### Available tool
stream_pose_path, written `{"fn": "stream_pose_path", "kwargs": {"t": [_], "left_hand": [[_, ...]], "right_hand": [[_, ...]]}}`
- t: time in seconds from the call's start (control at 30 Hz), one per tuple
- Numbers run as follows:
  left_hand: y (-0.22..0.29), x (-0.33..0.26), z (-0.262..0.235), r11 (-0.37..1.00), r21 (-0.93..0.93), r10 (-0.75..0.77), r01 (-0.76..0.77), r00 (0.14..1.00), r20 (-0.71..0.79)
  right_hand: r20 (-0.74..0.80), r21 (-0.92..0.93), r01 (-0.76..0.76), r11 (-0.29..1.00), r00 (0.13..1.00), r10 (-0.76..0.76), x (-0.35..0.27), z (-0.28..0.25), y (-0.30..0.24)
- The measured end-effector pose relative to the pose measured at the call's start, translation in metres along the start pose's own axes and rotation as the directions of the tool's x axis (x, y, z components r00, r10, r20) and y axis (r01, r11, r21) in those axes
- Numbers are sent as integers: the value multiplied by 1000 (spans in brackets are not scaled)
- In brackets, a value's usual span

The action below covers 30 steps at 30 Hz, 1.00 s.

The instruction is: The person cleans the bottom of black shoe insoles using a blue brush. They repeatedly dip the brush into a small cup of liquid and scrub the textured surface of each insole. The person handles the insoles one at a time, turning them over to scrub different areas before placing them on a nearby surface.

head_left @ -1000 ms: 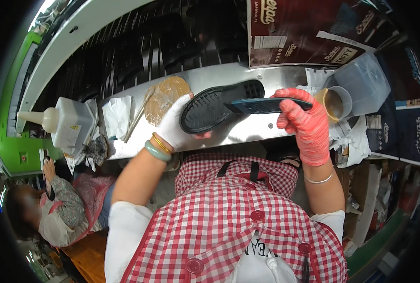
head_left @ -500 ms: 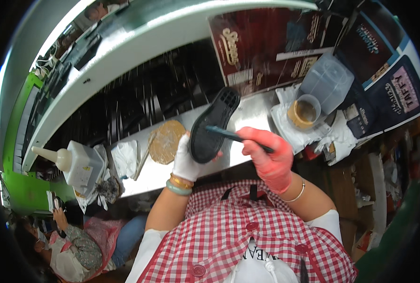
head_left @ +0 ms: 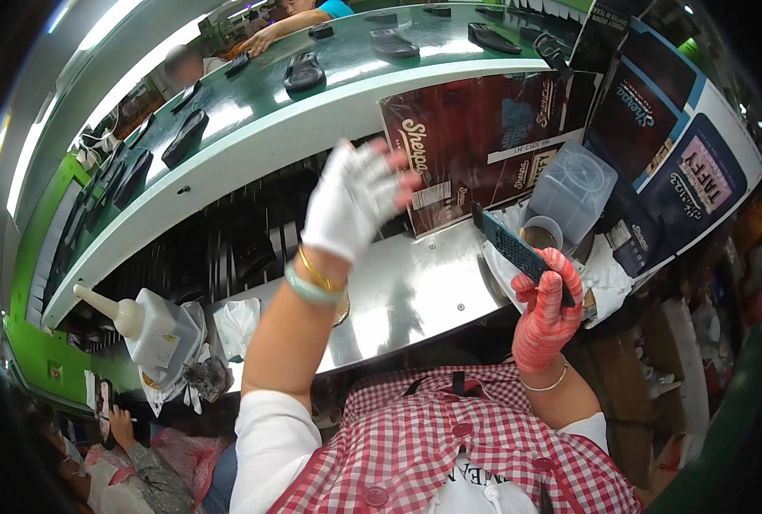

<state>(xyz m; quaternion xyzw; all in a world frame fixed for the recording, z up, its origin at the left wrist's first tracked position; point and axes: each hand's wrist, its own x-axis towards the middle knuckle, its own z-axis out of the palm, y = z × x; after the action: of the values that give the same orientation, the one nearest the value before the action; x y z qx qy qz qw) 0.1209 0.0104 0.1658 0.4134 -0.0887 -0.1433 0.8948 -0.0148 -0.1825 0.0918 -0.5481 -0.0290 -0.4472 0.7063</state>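
Note:
My left hand (head_left: 346,206), in a white glove with reddish fingertips, reaches forward above the far side of the metal bench (head_left: 415,291). Its fingers are spread and nothing shows in them; they are slightly blurred. Wrapped in a pink-red glove, my right hand (head_left: 550,313) grips a dark blue-green brush (head_left: 518,247) at its lower end, the brush tilted up to the left. Just behind the brush is a small clear cup (head_left: 542,233), partly covered. Black shoe soles (head_left: 304,73) lie on the green conveyor belt (head_left: 346,56) beyond my left hand.
A white nozzle bottle (head_left: 151,325) and crumpled white wrapping (head_left: 237,330) are at the left. Dark red cartons (head_left: 475,120) and a clear plastic tub (head_left: 573,193) stand right. A co-worker's hand (head_left: 265,38) reaches over the belt; another person (head_left: 158,467) sits lower left.
The black sole has left my left hand, which has moved forward and opened. My right hand has moved right with the brush, away from the sole's former place. My view has shifted, showing more belt.

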Motion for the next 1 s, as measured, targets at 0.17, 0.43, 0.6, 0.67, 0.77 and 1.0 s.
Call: {"fn": "stream_pose_path", "kwargs": {"t": [0.17,0.43,0.6,0.67,0.77,1.0], "left_hand": [[11,-27,-66,488,673,675,-556,729,114],[254,57,-213,-426,600,789,677,603,-120],[329,44,-293,-237,888,579,393,791,-196],[298,56,-253,203,965,619,169,741,-260],[244,13,-186,523,774,776,-358,576,-258],[-14,-88,-93,607,595,567,-527,812,141]], "right_hand": [[8,-119,-191,974,981,193,1,-36,11],[-89,-113,-277,954,959,268,20,-52,21],[-67,-198,-373,907,928,367,60,-63,21],[-63,-345,-370,862,926,372,76,-83,21],[-16,-471,-358,806,917,398,91,-99,32],[13,-641,-407,650,842,540,100,-111,56]]}}
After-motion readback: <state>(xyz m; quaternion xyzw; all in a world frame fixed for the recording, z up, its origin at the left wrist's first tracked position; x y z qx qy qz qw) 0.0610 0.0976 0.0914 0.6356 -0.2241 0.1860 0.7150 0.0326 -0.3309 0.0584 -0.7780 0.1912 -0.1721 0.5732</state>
